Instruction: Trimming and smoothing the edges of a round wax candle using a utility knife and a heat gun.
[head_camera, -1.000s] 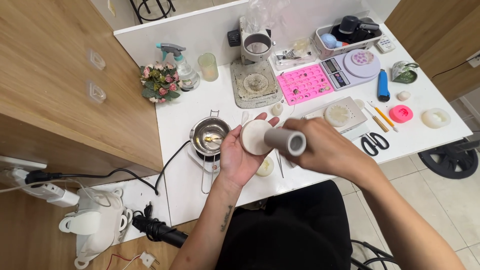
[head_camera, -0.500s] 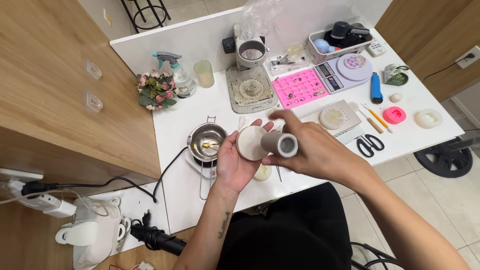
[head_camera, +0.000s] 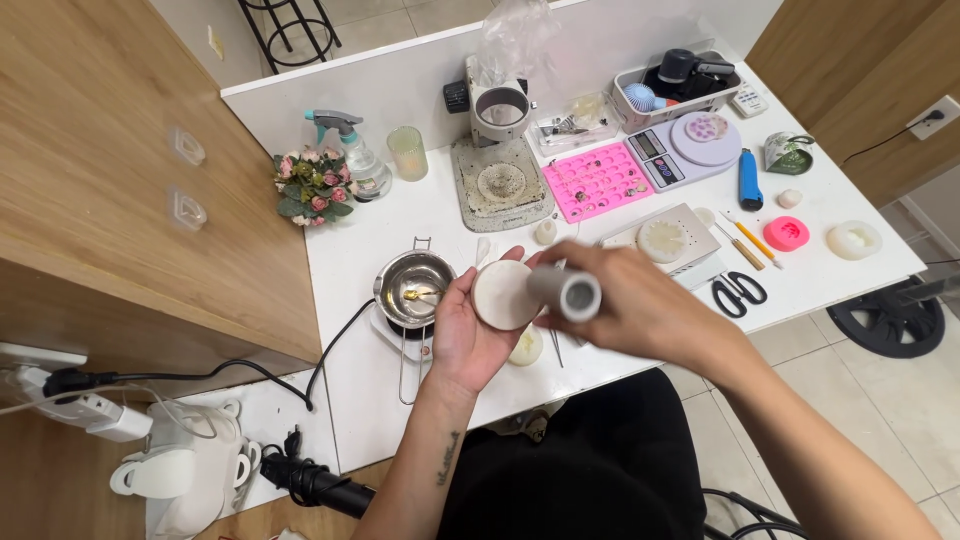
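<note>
Over the white worktable (head_camera: 640, 330), the left hand (head_camera: 465, 335) cradles a round off-white disc (head_camera: 500, 296) upright, flat face turned toward the camera, fingers curled behind it and the thumb hooked over its left edge, so the grip is closed on the rim. The right hand (head_camera: 640, 305) comes across with its fingers wrapped tight around a grey cylinder (head_camera: 566, 291), whose open end points this way; the far end sits right against the disc's right edge, though whether the two are truly touching is hard to tell from here. The disc looks like a cast piece, wax or plaster, matte and stiff; I would judge it light but brittle, likely to chip at the edge, so holding it by the rim with the palm behind it seems the safe way. The cylinder looks rigid and smooth, maybe a little slippery, and the full wrap around its middle suits it. Just left of the hands sits a small metal pot (head_camera: 413, 288) on a little burner, with something yellowish at the bottom. Behind, a pink mould tray (head_camera: 597, 180) lies beside a kitchen scale (head_camera: 680, 147), and a grey slab (head_camera: 501, 183) holds a pale round casting. Scissors (head_camera: 735, 291) lie to the right, a spray bottle (head_camera: 352, 160) and a small bunch of flowers (head_camera: 311, 186) stand at the back left.
</note>
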